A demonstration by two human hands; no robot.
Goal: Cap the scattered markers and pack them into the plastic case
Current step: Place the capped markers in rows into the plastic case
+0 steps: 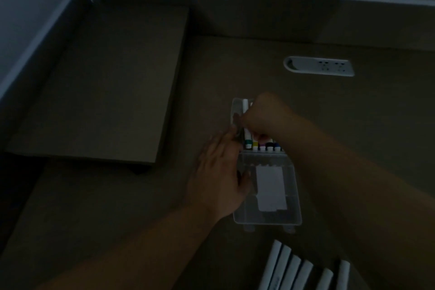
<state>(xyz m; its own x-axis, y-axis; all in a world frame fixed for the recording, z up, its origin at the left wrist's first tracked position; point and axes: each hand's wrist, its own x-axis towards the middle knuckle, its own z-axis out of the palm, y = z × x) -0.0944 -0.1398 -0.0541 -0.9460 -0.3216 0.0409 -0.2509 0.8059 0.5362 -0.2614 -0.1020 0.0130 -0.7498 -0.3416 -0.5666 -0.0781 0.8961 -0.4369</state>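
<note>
The scene is dim. A clear plastic case (237,110) lies open on the desk, its lid (289,216) with a white label folded toward me. Several capped markers (262,147) lie side by side in the case, coloured bands showing at their near ends. My right hand (263,115) is over the case, fingers curled around the leftmost white marker (246,106). My left hand (219,172) rests with straight fingers against the case's left side, thumb on the lid's edge.
A raised brown platform (106,92) stands at the left of the desk. A white socket panel (320,66) is set into the desktop at the back right. Several white book spines (303,271) sit at the front right edge. A wall runs behind.
</note>
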